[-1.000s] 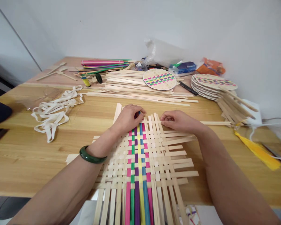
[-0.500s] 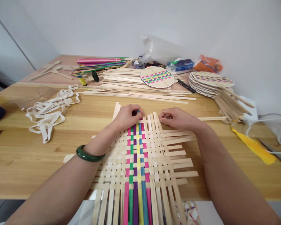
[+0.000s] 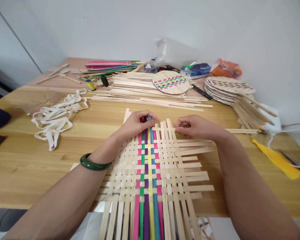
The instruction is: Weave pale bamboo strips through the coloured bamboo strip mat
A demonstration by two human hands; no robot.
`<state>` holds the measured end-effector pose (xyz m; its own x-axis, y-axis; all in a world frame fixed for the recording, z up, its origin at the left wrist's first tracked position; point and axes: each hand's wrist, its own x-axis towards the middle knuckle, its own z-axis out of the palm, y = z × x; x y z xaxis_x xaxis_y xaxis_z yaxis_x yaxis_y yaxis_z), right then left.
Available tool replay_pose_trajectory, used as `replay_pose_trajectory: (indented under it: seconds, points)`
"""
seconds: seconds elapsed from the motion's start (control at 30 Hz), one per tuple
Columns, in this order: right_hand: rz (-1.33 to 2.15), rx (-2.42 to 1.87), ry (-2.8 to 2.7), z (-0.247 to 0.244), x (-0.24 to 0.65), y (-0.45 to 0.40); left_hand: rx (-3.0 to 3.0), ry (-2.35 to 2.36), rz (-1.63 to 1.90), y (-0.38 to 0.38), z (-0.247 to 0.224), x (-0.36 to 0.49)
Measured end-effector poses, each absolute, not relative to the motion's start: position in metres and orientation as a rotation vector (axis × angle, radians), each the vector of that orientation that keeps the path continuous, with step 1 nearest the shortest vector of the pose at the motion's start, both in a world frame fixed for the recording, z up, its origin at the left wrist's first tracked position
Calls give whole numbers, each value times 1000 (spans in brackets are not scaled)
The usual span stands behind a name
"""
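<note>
Working at a woven mat [image 3: 165,155], lying on a wooden table [image 3: 27,160] with its near strip ends reaching out past the front edge. Seeing coloured strips [image 3: 146,196] running lengthwise through the mat's middle: pink, green, purple, yellow, blue and pink again, with plain pale ones on either side. Curling the left hand [image 3: 137,121] over the mat's far end, bending thumb and fingers around the tops of the coloured strips and touching them, but being unable to tell whether any are being pinched. Pinching a thin pale strip [image 3: 240,131] between thumb and fingers of the right hand [image 3: 193,126], just off the mat's far right corner, and folding the other fingers in. Seeing that strip crossing the mat's far end and running on well past its right side. Wearing a dark green bangle [image 3: 96,165] on the left wrist, over the mat's left side. Having white tape [image 3: 52,123] lying in loose loops left of the mat, and a yellow tassel [image 3: 277,160] lying well to its right. Facing a heap of pale strips [image 3: 135,86] beyond the mat, with a round woven piece [image 3: 171,82] resting on it. Seeing a stack of similar rounds [image 3: 217,95] standing beyond the mat to the right, and a bundle of coloured lengths [image 3: 107,64] lying beyond it to the left.
</note>
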<state>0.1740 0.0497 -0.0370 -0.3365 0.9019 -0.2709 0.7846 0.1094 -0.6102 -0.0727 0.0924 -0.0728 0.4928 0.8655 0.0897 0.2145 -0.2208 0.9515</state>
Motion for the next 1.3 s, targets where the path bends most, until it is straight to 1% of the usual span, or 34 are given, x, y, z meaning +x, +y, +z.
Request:
replay_pose_trajectory:
  seconds: [0.27,0.93,1.03,1.3]
  points:
    - [924,-1706,-2226,-23,172,45,1645,870,877,89,-74,-72]
    - [619,-1696,-2290,-14,171,39,1747,832,969,91,-75,-71]
    - [646,-1626,-2316,-18,170,41,1804,825,997,91,-75,-72]
    - [867,-1568,-2284,-44,164,51,2060,895,970,90,-78,-74]
